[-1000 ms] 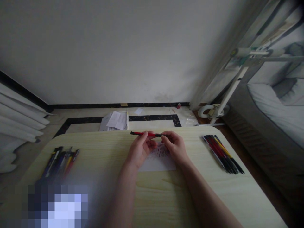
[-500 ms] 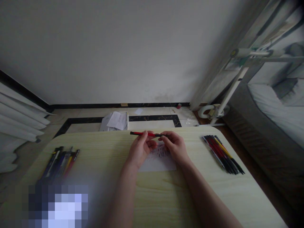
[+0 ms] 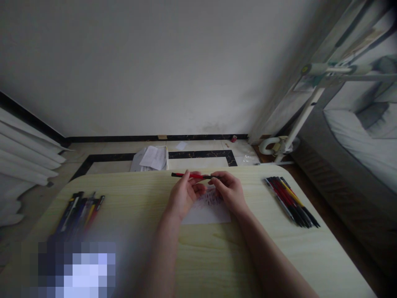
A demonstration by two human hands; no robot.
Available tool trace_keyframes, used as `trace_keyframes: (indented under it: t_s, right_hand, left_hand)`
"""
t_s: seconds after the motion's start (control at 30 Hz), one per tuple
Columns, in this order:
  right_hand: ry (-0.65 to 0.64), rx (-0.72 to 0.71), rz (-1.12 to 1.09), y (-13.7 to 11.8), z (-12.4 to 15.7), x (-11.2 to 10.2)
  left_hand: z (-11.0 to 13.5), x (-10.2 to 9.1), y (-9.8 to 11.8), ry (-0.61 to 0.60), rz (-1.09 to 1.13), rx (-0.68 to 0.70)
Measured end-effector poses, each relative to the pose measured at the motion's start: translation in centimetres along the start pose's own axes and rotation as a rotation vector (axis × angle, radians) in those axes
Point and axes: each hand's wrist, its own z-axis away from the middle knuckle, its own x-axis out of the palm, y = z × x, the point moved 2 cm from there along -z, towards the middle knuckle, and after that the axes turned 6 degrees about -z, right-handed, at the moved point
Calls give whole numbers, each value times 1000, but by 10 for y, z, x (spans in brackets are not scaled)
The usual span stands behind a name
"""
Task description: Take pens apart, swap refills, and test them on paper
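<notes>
Both my hands hold a red and black pen point(image 3: 195, 176) level above the far part of the table. My left hand point(image 3: 185, 194) pinches its red barrel between thumb and fingers. My right hand point(image 3: 227, 188) is closed on the dark right end, which its fingers partly hide. Below them lies a white sheet of paper point(image 3: 206, 215) covered with dark scribbled strokes near its top. A row of pens point(image 3: 291, 203), red, black, yellow and clear, lies to the right. To the left is another bunch of pens point(image 3: 80, 211), partly blurred.
The pale wooden table point(image 3: 211, 260) has rounded far corners. Beyond it, a box of papers point(image 3: 151, 159) stands on the floor near the wall. A white metal frame point(image 3: 304, 120) and a grey sofa point(image 3: 341, 178) are on the right; a white curtain point(image 3: 25, 153) hangs at left.
The pen and both hands have shifted very slightly to the right. My grip on the pen looks the same.
</notes>
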Motion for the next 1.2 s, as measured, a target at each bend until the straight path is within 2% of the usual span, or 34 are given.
trace_keyframes:
  t_s: [0.83,1.2]
  right_hand:
    - [35,-18,20,-2,1,1]
    - [31,-44,124,-1,1,3]
  left_hand:
    - [-2,0,0,-69,-13,2]
    - [0,1,0,-36,-13,-8]
